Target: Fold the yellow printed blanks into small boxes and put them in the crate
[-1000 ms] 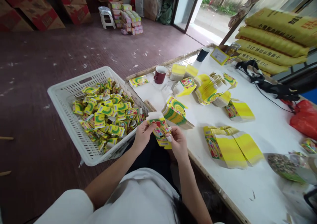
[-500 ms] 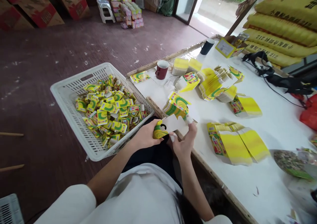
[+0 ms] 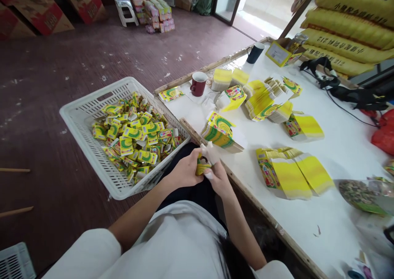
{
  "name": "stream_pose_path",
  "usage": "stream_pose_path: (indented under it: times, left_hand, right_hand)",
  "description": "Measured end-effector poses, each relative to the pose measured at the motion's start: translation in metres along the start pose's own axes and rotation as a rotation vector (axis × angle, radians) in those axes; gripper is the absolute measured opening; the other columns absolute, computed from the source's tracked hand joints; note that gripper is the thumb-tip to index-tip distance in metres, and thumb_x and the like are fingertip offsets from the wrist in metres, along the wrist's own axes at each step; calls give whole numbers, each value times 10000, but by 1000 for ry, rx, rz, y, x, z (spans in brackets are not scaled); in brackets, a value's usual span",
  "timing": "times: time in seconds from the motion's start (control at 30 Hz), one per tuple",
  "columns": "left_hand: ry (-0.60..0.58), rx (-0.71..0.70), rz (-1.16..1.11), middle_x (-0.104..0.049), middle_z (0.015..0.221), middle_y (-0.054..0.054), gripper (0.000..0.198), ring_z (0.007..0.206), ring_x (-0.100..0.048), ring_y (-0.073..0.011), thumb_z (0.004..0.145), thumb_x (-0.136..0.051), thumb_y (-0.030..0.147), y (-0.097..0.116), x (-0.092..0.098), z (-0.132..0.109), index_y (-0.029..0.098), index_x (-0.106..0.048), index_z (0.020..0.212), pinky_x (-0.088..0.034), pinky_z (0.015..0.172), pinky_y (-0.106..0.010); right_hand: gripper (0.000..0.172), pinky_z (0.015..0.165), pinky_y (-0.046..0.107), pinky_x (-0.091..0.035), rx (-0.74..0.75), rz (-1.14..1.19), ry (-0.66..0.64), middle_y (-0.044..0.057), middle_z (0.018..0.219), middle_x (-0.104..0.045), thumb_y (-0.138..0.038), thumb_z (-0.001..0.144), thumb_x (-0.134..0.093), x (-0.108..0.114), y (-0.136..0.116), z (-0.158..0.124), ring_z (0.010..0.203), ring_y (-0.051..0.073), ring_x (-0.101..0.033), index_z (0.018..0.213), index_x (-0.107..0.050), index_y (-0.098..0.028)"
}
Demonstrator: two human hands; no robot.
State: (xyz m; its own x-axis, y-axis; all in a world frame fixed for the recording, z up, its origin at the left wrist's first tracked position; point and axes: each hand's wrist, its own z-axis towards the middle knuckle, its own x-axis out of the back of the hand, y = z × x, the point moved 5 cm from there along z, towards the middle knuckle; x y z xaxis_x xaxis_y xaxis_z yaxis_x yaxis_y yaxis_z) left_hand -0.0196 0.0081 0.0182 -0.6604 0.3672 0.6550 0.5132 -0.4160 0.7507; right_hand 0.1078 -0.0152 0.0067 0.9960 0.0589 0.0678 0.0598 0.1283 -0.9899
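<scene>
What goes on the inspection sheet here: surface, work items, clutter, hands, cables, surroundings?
Surface: white table, wooden edging, small dark marks near the front.
Work items: small yellow carton in hand; carton stacks on the table; white basket heaped with loose cartons.
Clutter: maroon mug, dark mug, red bag.
Hands: left hand and right hand both on the small yellow carton.
Cables: thin black cable on the table's far right.
Surroundings: yellow sacks, cardboard boxes, stool, doorway.

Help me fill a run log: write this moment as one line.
left hand: grips carton | right hand: on same carton | basket: holds loose cartons | red mug: on table
</scene>
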Motion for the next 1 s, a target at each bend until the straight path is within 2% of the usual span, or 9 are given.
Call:
stream_pose_path:
  times: [0.13,0.2,0.27,0.4,0.6,0.73,0.83,0.93,1.0]
  left_hand:
    - [222,-35,80,-528,1353,-220,831,1257,-588,-387,672,-666,159,-3,5,3,160,-281,1409,-532,989,-546]
    - [297,-28,172,-541,1364,-197,786,1317,-536,-398,644,-676,121,-3,12,2,178,-376,1368,-469,1067,-592]
    - [299,-16,185,-627,1260,-143,655,1244,-593,-355,679,-690,125,-2,21,-1,198,-476,1293,-485,1059,-554]
    - [264,-32,69,-700,1169,-107,532,1106,-675,-285,743,-769,251,1,38,-5,199,-561,1230,-552,979,-438]
    - [164,-46,18,-714,1173,-108,564,1083,-694,-277,686,-827,276,5,45,2,180,-613,1198,-556,976,-412]
    - [205,-41,-10,-702,1129,-102,538,1032,-697,-268,716,-806,292,8,43,4,186,-600,1202,-572,914,-398]
    - [228,-33,-48,-693,1132,-96,541,1047,-694,-265,725,-805,295,7,38,1,197,-598,1215,-571,910,-390]
    - [240,-6,-59,-697,1140,-89,572,1059,-692,-265,701,-826,304,5,33,-1,204,-607,1220,-566,925,-392]
    - [281,16,-46,-713,1091,-76,464,1026,-696,-252,737,-792,297,3,34,-1,206,-637,1165,-566,913,-382]
  right_hand:
    - [413,1151,461,-464,172,-253,90,93,1455,-614,-264,989,-508,6,-7,-5,1354,260,-578,1376,-647,-293]
    - [437,1145,479,-471,214,-293,207,99,1448,-619,-229,1001,-461,16,-6,-4,1345,253,-589,1402,-622,-292]
    - [471,1156,488,-458,238,-346,235,113,1492,-578,-235,1000,-468,24,-4,-2,1392,255,-547,1459,-562,-284]
    - [418,1118,458,-484,241,-478,21,132,1584,-459,-230,975,-517,32,-6,2,1460,276,-466,1376,-623,-284]
    - [242,1091,438,-488,170,-396,-256,153,1471,-519,-299,927,-646,43,-20,9,1395,283,-517,1161,-683,-246]
    - [451,1146,502,-428,106,-245,-119,156,1474,-476,-401,887,-694,39,-19,11,1439,309,-438,1280,-536,-244]
    - [663,1136,508,-440,53,-112,-76,152,1471,-484,-454,847,-740,31,-12,10,1361,312,-508,1393,-426,-247]
    - [564,1060,475,-509,9,-58,-33,133,1393,-549,-450,913,-665,25,-4,8,1251,284,-583,1391,-432,-263]
    - [541,1079,489,-491,26,-107,21,135,1394,-545,-436,923,-653,20,-1,7,1262,287,-573,1391,-442,-264]
